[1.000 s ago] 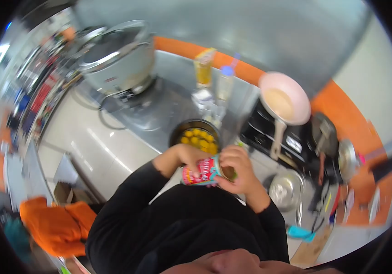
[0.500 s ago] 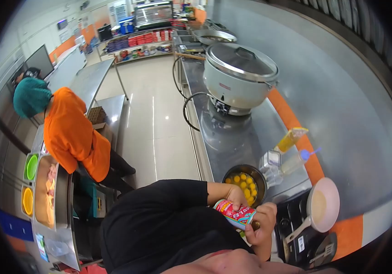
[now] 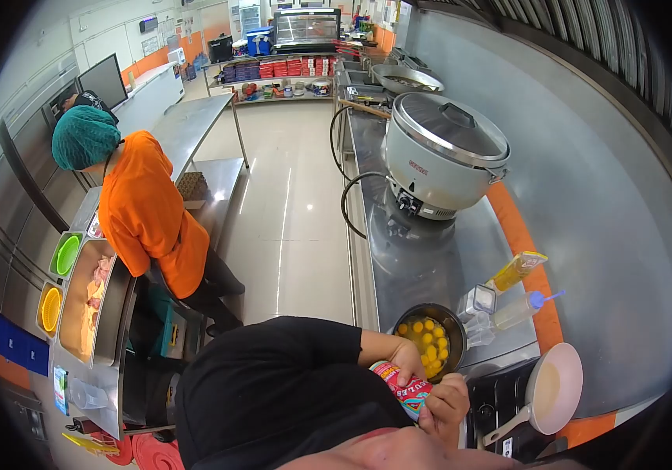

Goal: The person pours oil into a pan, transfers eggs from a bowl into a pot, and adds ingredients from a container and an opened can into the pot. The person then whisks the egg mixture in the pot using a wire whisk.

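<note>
My left hand point(image 3: 408, 363) is wrapped round a red, white and blue printed can point(image 3: 403, 388), which is tilted in front of my black shirt. At the can's lower right end, my right hand point(image 3: 446, 405) is closed with its fingers curled. What those fingers grip is hidden. Just beyond my hands, a dark pot point(image 3: 457, 342) on the steel counter holds several raw egg yolks point(image 3: 428, 335).
A pale frying pan point(image 3: 571, 388) sits on the black stove point(image 3: 502, 398) at right. Bottles point(image 3: 519, 311) and a large rice cooker point(image 3: 444, 176) stand along the counter point(image 3: 399, 262). At left, a co-worker in orange point(image 3: 144, 211) stands near a tray of raw meat point(image 3: 113, 337).
The view has turned, so the room appears shifted right and down. My right hand has rotated at the can's end, its knuckles now covering the brownish-gold spot seen between its fingers before.
</note>
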Available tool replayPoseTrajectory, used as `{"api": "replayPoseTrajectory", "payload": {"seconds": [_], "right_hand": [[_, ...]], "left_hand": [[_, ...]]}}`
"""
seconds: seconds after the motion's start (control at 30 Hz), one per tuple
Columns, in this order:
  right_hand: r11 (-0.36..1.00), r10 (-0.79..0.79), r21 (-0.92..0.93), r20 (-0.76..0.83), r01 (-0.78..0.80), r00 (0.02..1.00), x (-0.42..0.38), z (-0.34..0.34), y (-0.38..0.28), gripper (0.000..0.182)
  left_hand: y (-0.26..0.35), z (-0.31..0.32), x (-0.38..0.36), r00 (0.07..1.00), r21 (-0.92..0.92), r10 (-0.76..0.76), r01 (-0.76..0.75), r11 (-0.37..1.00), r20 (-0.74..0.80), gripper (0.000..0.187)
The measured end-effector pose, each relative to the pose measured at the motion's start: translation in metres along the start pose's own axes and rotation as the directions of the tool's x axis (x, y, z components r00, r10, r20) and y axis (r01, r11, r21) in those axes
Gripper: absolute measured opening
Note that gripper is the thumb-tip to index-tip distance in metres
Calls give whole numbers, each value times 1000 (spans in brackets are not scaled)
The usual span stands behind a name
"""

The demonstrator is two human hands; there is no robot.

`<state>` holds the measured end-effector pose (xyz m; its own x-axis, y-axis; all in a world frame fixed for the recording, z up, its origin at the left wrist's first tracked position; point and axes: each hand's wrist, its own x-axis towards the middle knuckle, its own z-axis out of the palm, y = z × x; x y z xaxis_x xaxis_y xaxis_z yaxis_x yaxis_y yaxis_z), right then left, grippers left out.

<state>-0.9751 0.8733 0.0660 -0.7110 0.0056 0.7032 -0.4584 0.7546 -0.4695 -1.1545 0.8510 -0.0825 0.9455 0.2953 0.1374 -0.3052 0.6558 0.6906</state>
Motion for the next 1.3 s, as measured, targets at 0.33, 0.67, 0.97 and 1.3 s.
{"api": "replayPoseTrajectory", "payload": {"seconds": [0.33,0.67,0.97,1.3], "right_hand": [[995,-79,-54,-9,78,997,-9,-5,-5,19],[995,-52,-83,36,55,998,-20,-2,-3,20],[956,182,-186,-230,-227,956,-27,0,-2,13],[898,126,321,468,-301,875,-17,56,-41,9]], "left_hand": [[12,10,11,997,-4,-41,41,999,60,101],[5,-9,16,987,38,-140,138,990,82,103],[13,8,-6,989,278,24,18,960,-149,102],[-150,185,-21,339,622,621,-123,774,-706,91]]}}
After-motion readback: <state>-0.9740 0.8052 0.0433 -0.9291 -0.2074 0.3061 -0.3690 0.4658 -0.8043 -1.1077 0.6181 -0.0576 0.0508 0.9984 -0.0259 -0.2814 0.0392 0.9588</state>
